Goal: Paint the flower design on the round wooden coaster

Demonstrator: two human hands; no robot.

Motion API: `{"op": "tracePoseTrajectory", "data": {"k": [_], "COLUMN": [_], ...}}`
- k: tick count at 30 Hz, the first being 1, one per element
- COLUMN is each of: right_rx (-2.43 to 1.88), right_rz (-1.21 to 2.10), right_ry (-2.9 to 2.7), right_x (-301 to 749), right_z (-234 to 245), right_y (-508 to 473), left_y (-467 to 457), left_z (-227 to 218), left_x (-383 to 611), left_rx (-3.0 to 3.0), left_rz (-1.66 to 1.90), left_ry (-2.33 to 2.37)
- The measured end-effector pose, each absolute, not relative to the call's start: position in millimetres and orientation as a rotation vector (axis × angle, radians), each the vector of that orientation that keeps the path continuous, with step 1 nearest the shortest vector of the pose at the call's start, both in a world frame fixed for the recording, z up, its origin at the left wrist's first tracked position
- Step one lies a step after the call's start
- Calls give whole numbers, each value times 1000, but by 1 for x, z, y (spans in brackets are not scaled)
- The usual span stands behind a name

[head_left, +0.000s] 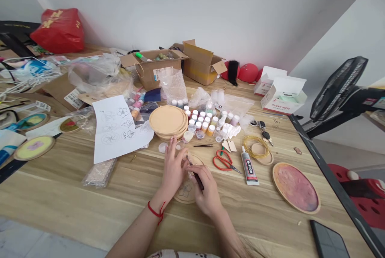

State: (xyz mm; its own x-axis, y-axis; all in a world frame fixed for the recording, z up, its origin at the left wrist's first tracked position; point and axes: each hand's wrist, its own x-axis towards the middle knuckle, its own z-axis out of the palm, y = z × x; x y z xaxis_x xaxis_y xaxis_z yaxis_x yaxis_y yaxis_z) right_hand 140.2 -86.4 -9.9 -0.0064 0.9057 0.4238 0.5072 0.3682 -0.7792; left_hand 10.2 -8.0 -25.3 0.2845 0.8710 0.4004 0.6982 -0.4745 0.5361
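My right hand [207, 189] is closed around a slim tool with a dark handle [198, 181]; its tip points up and away, and I cannot tell its exact kind. Close beside it, my left hand [174, 165] has thumb and finger pinched together near the tool's tip. Whatever lies in that pinch is too small to make out. Beneath both hands is a round wooden plate [178, 198] with a flower outline [185, 190] drawn on it. My forearms and fingers hide part of its surface. A stack of wooden plates [167, 119] stands just beyond my left fingertips.
Several paint jars [202, 119] stand behind the hands. Right of them lie tweezers [203, 145], red-handled scissors [221, 161], a glue tube [249, 167], gold wire [255, 147], a pink painted plate [296, 187] and a phone [327, 240]. A sheet of drawings [116, 129] lies left.
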Motion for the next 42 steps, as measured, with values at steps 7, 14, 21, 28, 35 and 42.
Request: {"op": "tracePoseTrajectory", "data": {"k": [7,14,21,28,35,42], "right_rx": [-1293,-1285,-1289,-1334,-1335,-1294], "right_rz": [477,413,418,394,442,427], "right_ry": [-1517,-1517,-1491,-1430,-1319,-1436], "right_x": [139,138,138,134,136,135], "right_z": [-16,-19,-20,-18,-11,-8], "right_y": [-85,-85,-82,-81,-80,-83], "left_y": [-9,-8,-9,-9,-7,-9], "left_z": [-28,-26,-25,-28,-35,-36], "left_x": [11,11,11,11,12,14], "left_rx": [2367,2359,2377,2375,2367,2380], "left_rz": [1003,985,944,969,1040,1133], "left_ry": [1413,1417,1446,1435,1361,1296]}}
